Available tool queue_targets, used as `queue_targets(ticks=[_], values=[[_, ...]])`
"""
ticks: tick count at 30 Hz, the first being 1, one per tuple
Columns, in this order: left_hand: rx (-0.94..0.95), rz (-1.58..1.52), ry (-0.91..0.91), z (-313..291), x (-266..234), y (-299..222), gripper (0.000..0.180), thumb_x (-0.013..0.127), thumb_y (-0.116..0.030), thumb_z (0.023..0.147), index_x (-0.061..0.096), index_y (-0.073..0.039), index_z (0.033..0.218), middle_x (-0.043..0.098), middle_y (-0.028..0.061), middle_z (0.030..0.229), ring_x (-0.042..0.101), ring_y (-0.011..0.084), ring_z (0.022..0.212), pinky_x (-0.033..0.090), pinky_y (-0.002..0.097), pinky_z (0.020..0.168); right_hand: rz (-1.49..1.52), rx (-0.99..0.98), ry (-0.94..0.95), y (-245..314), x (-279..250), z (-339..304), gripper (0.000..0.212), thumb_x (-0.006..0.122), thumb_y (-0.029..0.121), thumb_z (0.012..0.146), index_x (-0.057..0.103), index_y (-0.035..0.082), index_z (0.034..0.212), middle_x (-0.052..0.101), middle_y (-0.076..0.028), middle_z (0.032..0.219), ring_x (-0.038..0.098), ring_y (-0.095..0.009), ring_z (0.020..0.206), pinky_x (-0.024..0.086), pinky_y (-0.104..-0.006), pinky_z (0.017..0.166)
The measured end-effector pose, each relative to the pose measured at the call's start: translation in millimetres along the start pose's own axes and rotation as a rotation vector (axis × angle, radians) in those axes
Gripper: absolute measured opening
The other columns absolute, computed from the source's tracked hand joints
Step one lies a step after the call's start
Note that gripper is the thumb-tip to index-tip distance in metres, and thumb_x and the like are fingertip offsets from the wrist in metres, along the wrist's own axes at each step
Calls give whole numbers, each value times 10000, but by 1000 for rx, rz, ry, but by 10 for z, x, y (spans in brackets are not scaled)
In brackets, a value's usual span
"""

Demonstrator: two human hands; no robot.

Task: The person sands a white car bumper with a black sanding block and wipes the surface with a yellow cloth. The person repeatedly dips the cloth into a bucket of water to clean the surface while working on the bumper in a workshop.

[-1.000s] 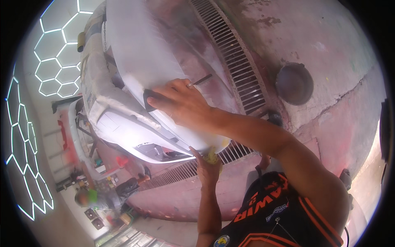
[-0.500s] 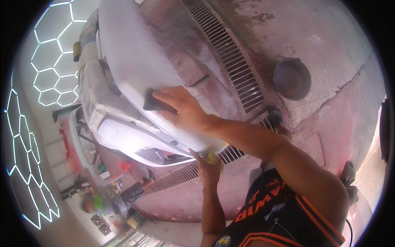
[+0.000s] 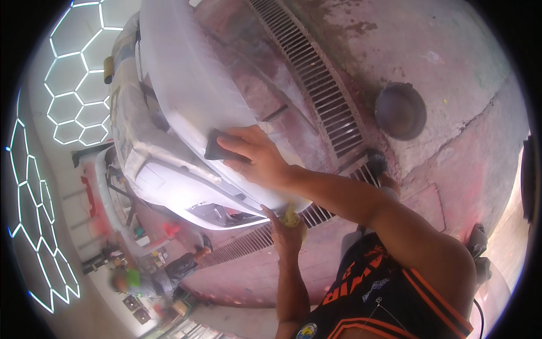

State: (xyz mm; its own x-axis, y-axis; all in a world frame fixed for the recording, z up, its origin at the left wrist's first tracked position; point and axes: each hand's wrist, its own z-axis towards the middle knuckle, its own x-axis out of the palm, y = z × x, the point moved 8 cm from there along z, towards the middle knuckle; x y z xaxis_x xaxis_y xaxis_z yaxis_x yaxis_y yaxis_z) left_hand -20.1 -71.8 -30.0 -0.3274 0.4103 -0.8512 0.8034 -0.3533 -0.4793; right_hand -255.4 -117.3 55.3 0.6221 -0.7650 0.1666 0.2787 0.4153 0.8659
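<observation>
A long white car panel (image 3: 197,90), which looks like a bumper, runs from the top of the view down toward me. My right hand (image 3: 257,155) lies over its surface, the fingers gripping a black sanding block (image 3: 219,148) pressed against the panel near a lengthwise edge. Lower down, at the panel's near end, my left hand (image 3: 286,233) is closed around a crumpled yellow cloth (image 3: 291,217). The left thumb rests by the panel's edge; the other left fingers are mostly hidden.
A car body partly wrapped in masking sheet (image 3: 135,135) stands left of the panel. A floor drain grate (image 3: 324,90) crosses the pinkish concrete. A dark bucket (image 3: 401,111) stands at the right. Another person (image 3: 164,277) is at the lower left, beneath hexagonal lights (image 3: 70,68).
My right hand has slid the sanding block a little down and right along the panel, toward me. My left hand stays at the near end with the cloth.
</observation>
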Motion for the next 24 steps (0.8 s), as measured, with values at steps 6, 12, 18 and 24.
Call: queue_targets(ticks=[6, 12, 18, 24], values=[[-98, 40, 31, 37, -9, -32, 1161, 790, -177, 842, -25, 16, 1647, 576, 347, 1386, 634, 502, 1200, 506, 501, 1005, -151, -179, 92, -1, -167, -245, 501, 844, 186, 839, 715, 196, 1323, 615, -71, 1387, 573, -315, 1160, 496, -459, 984], [-125, -10, 45, -9, 23, -56, 1169, 795, -161, 836, -29, 9, 1647, 599, 343, 1351, 642, 495, 1195, 510, 499, 1006, -228, -251, 131, 74, -52, 277, 466, 808, 195, 859, 723, 263, 1312, 604, 1, 1421, 558, -292, 1164, 483, -457, 1007], [-41, 21, -30, -31, 9, -73, 1152, 786, -153, 838, -17, 3, 1648, 633, 338, 1297, 662, 484, 1171, 531, 496, 979, -196, -278, 193, 22, -165, 273, 513, 813, 177, 851, 706, 287, 1340, 608, 13, 1435, 560, -293, 1192, 478, -463, 1020], [-71, -7, -13, 25, 10, -75, 1141, 782, -152, 838, -5, 5, 1650, 635, 338, 1294, 669, 494, 1150, 539, 482, 967, -200, -389, 237, -222, -179, 169, 580, 863, 194, 793, 705, 283, 1345, 619, -3, 1411, 578, -279, 1174, 479, -463, 987]])
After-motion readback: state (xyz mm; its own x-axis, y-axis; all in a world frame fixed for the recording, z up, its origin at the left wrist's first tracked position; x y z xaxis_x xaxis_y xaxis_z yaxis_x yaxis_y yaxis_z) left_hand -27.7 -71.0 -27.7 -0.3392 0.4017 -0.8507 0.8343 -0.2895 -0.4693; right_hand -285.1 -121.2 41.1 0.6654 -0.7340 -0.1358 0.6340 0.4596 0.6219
